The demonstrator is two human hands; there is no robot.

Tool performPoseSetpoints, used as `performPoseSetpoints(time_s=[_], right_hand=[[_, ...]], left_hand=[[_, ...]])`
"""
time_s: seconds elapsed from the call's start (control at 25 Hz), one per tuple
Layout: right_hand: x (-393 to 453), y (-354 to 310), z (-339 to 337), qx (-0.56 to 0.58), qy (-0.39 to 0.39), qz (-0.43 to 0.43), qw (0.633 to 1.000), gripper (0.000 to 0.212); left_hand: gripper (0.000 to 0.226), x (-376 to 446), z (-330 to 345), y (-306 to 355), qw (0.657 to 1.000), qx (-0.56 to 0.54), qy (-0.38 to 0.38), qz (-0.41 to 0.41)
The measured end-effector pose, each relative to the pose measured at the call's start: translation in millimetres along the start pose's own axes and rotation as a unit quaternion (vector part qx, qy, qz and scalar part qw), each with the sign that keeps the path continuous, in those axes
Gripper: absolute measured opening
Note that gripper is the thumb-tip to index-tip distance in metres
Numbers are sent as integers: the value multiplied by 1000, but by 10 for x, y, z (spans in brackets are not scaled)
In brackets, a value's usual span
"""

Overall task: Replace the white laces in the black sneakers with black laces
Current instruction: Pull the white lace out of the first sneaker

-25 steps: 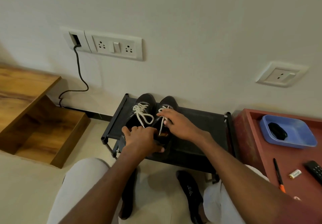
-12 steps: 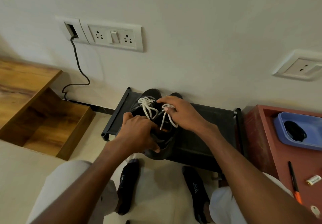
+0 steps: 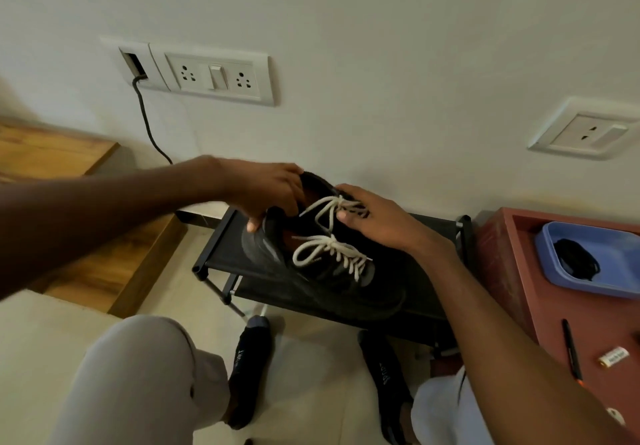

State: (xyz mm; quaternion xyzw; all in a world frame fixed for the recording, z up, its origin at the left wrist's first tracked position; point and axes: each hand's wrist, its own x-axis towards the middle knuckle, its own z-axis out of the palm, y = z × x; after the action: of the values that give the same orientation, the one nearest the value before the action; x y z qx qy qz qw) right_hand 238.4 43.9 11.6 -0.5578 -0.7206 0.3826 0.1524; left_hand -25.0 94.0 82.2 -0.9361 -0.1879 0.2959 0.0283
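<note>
1. A white switch panel (image 3: 211, 74) on the wall, with a black cable (image 3: 147, 122) hanging from it.
2. A single socket (image 3: 585, 131) further right.
3. A red table (image 3: 519, 271) carrying a blue tray (image 3: 550, 240), a pen (image 3: 571, 347) and a small battery (image 3: 614, 356) (label unreadable).
4. A wooden step (image 3: 52, 150) — far left.

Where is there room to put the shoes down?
The black rack shows bare fabric at its left end, beside the sneakers. The red table has bare room between the blue tray and pen. Its right part is crowded.
</note>
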Motion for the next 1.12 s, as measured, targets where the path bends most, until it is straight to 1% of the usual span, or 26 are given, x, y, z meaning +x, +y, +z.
performPoseSetpoints(time_s=[0.08,0.16,0.28,0.36,0.44,0.52,0.56,0.6,0.64,0.68,0.72,0.76,0.8,0.84,0.88,0.92,0.96,1.0,1.04,1.12], right_hand=[[13,129,-21,-30,-6,29,999,68],[43,230,-12,-42,-9,30,999,75],[114,329,7,-63,-20,48,997,78],[162,342,29,-86,-42,68,993,84],[186,360,96,-113,-48,89,988,91],[219,339,191,-151,-46,112,981,95],[228,313,211,-173,-44,123,976,95],[241,294,208,-183,-38,131,974,96],[243,290,207,-178,-32,142,973,96],[248,312,211,-170,-31,151,973,97],[248,323,217,-158,-35,161,974,101],[268,358,214,-147,-39,170,974,107],[292,397,200,-133,-42,179,974,113],[312,430,186,-121,-43,183,975,118],[315,454,178,-115,-42,187,975,120],[318,472,172,-115,-41,191,974,120],[314,465,163,-118,-38,195,973,119],[318,435,154,-122,-30,195,973,116],[328,399,155,-129,-18,196,972,114],[320,318,164,-152,10,198,968,110]], left_hand=[[60,208,-6,-306,999,33,16,16],[60,366,42,-511,999,44,24,19],[58,443,216,-534,997,50,50,25],[64,393,383,-497,995,55,86,12],[63,300,513,-436,991,50,119,-42],[54,178,657,-294,982,31,129,-135],[52,128,723,-175,973,4,130,-189],[54,95,757,-33,958,-40,140,-247],[60,67,756,134,932,-103,157,-311],[69,71,744,319,893,-174,177,-376],[76,72,707,501,841,-252,198,-436],[78,156,746,674,777,-334,224,-485],[77,227,739,870,702,-417,246,-522],[79,299,747,1080,613,-521,254,-536],[83,398,717,1277,503,-646,249,-517],[83,498,647,1430,392,-757,215,-476],[78,578,542,1539,299,-833,171,-433],[78,669,480,1572,238,-864,142,-419],[88,742,455,1563,197,-874,134,-423],[120,896,518,1488,134,-873,138,-449]])
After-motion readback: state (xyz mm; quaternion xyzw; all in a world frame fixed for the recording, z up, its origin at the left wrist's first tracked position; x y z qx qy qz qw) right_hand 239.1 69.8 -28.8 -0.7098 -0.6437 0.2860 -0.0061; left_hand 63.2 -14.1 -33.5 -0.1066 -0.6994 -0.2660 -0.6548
